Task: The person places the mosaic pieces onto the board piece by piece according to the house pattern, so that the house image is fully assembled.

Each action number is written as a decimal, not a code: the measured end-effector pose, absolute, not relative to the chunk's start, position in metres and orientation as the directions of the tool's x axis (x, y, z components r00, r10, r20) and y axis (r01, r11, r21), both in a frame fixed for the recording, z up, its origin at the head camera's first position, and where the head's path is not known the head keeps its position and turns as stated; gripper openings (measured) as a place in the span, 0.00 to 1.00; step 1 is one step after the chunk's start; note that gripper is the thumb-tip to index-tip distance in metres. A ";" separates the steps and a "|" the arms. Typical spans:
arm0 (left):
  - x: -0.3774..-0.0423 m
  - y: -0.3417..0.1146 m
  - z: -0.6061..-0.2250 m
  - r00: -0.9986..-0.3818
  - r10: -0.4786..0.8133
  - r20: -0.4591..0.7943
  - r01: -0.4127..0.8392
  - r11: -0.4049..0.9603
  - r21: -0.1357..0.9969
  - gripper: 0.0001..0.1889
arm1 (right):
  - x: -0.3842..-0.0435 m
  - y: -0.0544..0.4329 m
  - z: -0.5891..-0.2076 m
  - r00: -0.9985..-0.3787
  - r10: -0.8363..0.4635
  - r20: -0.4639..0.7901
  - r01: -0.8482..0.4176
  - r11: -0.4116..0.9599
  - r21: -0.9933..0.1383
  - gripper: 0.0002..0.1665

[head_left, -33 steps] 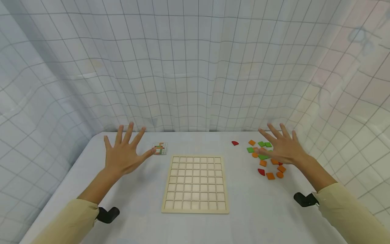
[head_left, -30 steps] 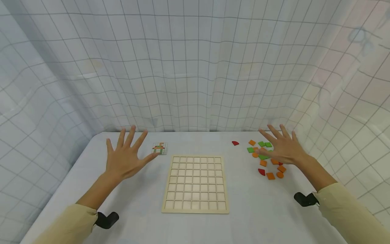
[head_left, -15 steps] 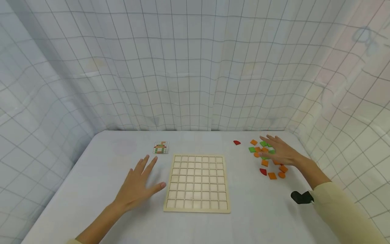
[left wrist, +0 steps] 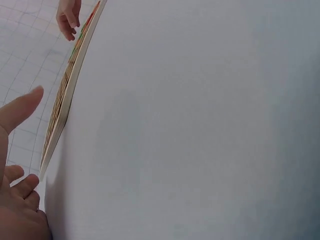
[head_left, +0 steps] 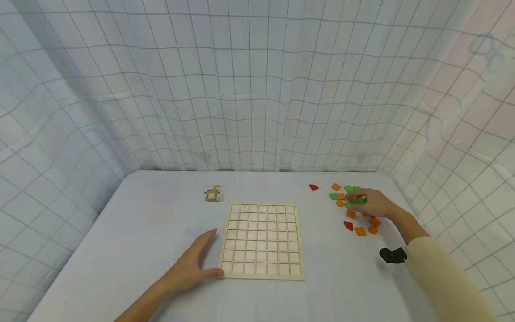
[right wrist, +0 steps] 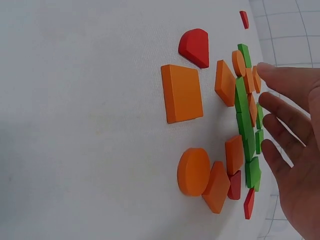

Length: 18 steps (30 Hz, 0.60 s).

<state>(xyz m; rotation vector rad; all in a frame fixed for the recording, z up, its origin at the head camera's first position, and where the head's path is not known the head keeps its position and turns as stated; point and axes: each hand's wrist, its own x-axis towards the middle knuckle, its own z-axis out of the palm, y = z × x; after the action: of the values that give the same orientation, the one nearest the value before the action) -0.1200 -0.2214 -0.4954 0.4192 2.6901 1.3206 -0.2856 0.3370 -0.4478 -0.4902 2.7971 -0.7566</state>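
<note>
At the far left, the white-cloth-covered tabletop (head_left: 120,232) meets white curtains (head_left: 257,89) patterned with dark grid lines. The bare left hand (head_left: 189,268) reaches in from the near edge, its grip wide, holding nothing. Its thumb lies at the near left corner of the pale, wooden-looking square board (head_left: 261,240); whether it touches, I cannot tell. Beyond the hand lies a small square card (head_left: 213,193) printed with a gridded orange, green and red picture. The board rests flat in the middle, divided into small square compartments. Further right, a flat red quarter-round piece (head_left: 314,187) lies apart. Next comes a loose scatter: orange square pieces (head_left: 360,231), green square pieces (head_left: 334,196), orange discs (head_left: 373,230) and another red quarter-round (head_left: 348,226). Over the green ones hangs the right hand (head_left: 372,202), its grip moderately wide, thumb apart from fingers; contact is unclear. A black angled fitting (head_left: 392,255) sits by the pale yellow sleeve (head_left: 446,281).
</note>
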 end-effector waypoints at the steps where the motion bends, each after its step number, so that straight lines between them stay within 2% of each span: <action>1: -0.120 -0.221 -0.495 -0.958 0.288 0.000 0.175 0.583 0.794 0.59 | -0.287 0.338 -0.449 -0.924 -0.367 -0.110 -0.258 0.808 -0.530 0.29; 6: -0.120 -0.222 -0.493 -0.961 0.271 -0.063 0.102 0.554 0.827 0.54 | -0.290 0.340 -0.452 -0.919 -0.369 -0.142 -0.240 0.805 -0.543 0.23; 18: -0.118 -0.225 -0.495 -0.954 0.298 -0.031 0.152 0.571 0.807 0.47 | -0.302 0.335 -0.456 -0.908 -0.374 -0.186 -0.252 0.846 -0.469 0.18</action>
<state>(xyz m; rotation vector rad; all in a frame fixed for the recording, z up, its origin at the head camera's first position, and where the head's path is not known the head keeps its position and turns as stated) -0.1181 -0.2249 -0.4951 0.3810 2.6366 1.3303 -0.3016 0.3355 -0.4559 -0.4764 2.7528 -0.6460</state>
